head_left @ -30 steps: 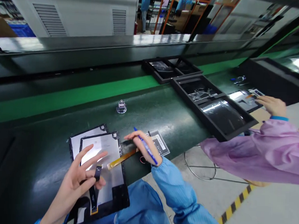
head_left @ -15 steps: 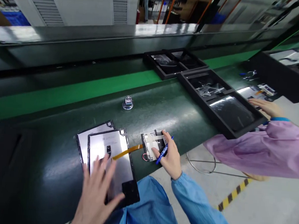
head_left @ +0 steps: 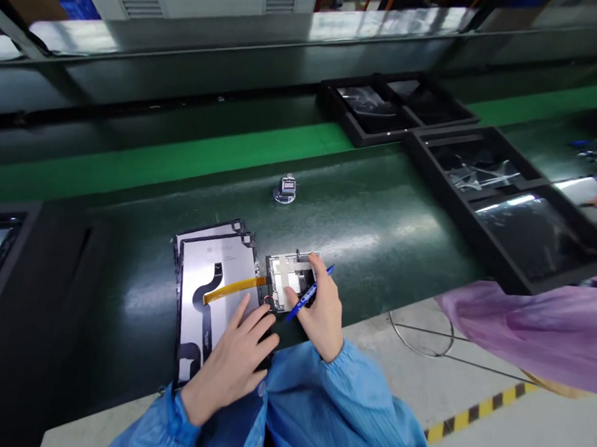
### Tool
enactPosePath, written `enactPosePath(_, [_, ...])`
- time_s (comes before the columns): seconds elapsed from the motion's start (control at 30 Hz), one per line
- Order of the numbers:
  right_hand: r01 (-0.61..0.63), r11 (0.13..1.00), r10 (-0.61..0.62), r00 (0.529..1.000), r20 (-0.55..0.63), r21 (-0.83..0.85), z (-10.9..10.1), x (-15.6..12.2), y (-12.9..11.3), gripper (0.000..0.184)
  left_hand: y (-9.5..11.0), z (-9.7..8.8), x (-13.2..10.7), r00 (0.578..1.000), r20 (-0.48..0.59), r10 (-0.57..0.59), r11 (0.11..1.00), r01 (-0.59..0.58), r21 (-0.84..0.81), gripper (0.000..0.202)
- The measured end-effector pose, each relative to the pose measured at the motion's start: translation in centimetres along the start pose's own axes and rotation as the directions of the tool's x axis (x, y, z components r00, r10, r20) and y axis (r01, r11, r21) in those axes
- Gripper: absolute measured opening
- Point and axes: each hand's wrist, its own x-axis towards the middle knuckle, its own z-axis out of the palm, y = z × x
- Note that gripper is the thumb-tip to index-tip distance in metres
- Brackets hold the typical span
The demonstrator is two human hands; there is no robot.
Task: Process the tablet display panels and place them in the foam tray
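Two silver-backed display panels (head_left: 197, 251) lie stacked near the bench's front edge. An orange flex cable (head_left: 235, 288) runs from the top panel to a small circuit board assembly (head_left: 280, 279) on its right. My left hand (head_left: 239, 354) is open, fingers spread over the top panel's lower right side, below the cable. My right hand (head_left: 321, 311) has its thumb and forefinger on the board assembly and holds a slim blue pen-shaped tool (head_left: 304, 300) across its palm. A red wire shows at the board's left edge.
A small clear stand (head_left: 285, 189) is behind the board on the green bench (head_left: 359, 213). Black framed trays (head_left: 460, 192) hold dark panels at the right. Another black tray (head_left: 31, 263) stands at the left. A co-worker's pink sleeve (head_left: 528, 329) and hand are far right.
My left hand has moved right and down, uncovering the top panel's black strip and the cable's left end. My right hand remains at the board with the blue tool. The view has shifted.
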Motion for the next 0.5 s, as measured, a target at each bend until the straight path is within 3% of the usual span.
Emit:
enactPosePath(0.2, [0.093, 0.994, -0.102, 0.979, 0.175, 0.058, 2.8, 0.4, -3.0, 0.07, -1.9, -2.1, -2.5, 0.99, -0.133, -0.055, 0.993, 0.068, 0.096, 0.029])
enactPosePath(0.33, [0.164, 0.977, -0.19, 0.959, 0.209, 0.136, 1.8, 2.0, -3.3, 0.063, -2.2, -2.9, -3.9, 0.983, -0.18, -0.021, 0.983, 0.053, 0.176, 0.023])
enactPosePath(0.43, [0.212, 0.972, -0.216, 0.976, 0.029, 0.102, -1.4, 7.7, -2.0, 0.054, -1.9, -2.2, -5.8, 0.966, -0.256, 0.033, 0.972, 0.029, 0.233, 0.028])
enactPosePath(0.5, [0.229, 0.973, -0.228, 0.971, -0.08, 0.012, -4.0, 14.0, -1.0, 0.041, -1.7, -1.4, -7.8, 0.905, -0.424, -0.044, 0.971, 0.138, 0.193, 0.034])
